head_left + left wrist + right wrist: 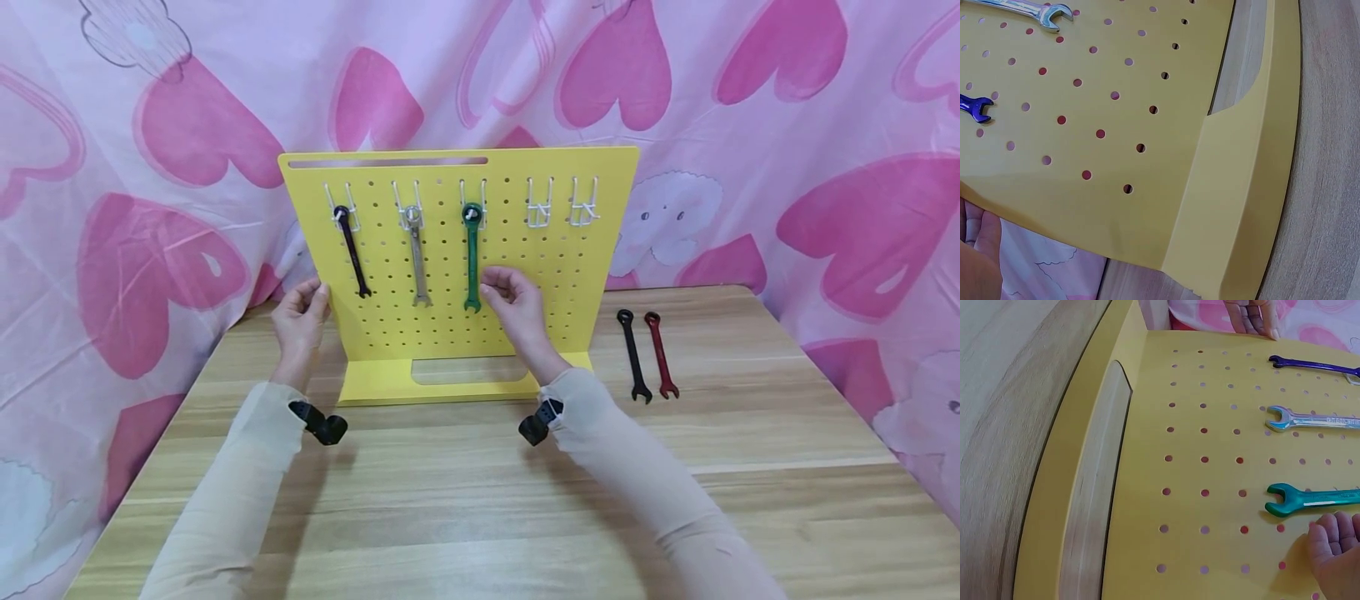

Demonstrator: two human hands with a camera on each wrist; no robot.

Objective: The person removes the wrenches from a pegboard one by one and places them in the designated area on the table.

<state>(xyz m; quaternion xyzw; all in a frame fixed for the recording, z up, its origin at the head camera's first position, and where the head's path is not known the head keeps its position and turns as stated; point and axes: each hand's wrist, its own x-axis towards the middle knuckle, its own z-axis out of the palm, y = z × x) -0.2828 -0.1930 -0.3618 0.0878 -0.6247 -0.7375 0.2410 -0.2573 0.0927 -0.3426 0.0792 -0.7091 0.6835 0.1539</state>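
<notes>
A yellow pegboard (517, 325) stands upright on its base. From its white hooks hang a dark purple wrench (352, 250), a silver wrench (417, 258) and a green wrench (472, 258). My left hand (300, 323) pinches the board's left edge, thumb at the front; in the left wrist view only part of this hand (980, 253) shows. Just right of the green wrench's lower end is my right hand (517, 308), its fingers loosely curled and holding nothing. The right wrist view has this hand (1338, 553) beside the green wrench's open jaw.
Two white hooks (539, 204) at the board's upper right carry no wrench. A black wrench (634, 357) and a red wrench (662, 357) lie side by side on the wooden table (465, 492), right of the board. Behind hangs a pink heart-patterned cloth (712, 208).
</notes>
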